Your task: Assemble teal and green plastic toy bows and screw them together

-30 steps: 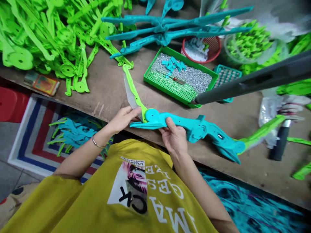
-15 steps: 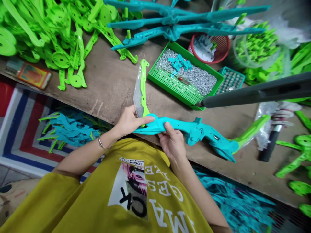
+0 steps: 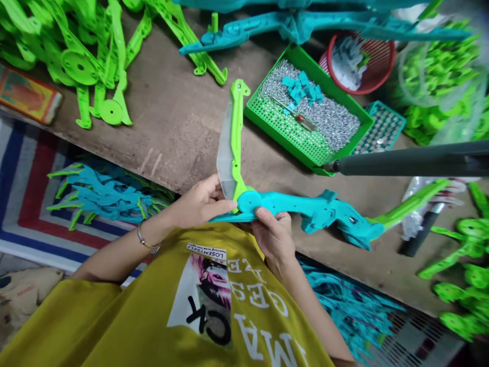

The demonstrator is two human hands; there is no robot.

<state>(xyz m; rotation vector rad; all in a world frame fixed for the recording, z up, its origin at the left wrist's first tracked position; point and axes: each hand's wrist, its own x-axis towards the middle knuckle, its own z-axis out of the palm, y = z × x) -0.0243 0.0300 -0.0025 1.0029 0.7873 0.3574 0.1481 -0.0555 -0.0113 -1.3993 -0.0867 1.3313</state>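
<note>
A bow-shaped turquoise plastic piece [image 3: 294, 203] is held at the table's front edge, with green arms at both ends. Its left green arm [image 3: 237, 132] points away from me, a clear plastic sheet [image 3: 225, 153] along it. My left hand [image 3: 202, 201] grips the left joint, thumb on top where the green arm meets the turquoise round end. Just right of that joint, my right hand [image 3: 273, 232] is closed round the turquoise body, thumb on top and the other fingers partly hidden. The right green arm [image 3: 412, 204] lies out over the table.
Behind the piece stands a green basket [image 3: 282, 137] with screws, small turquoise parts and a screwdriver [image 3: 304, 122]. A dark grey rod-like tool [image 3: 412, 159] reaches in from the right. Green parts [image 3: 80, 66] heap at left; a red basket [image 3: 361, 84] and turquoise pieces [image 3: 263, 30] lie behind.
The view has shifted, so the table things sit differently. My left thumb has slid left off the turquoise round end towards the green arm. Both hands keep hold of the bow-shaped piece.
</note>
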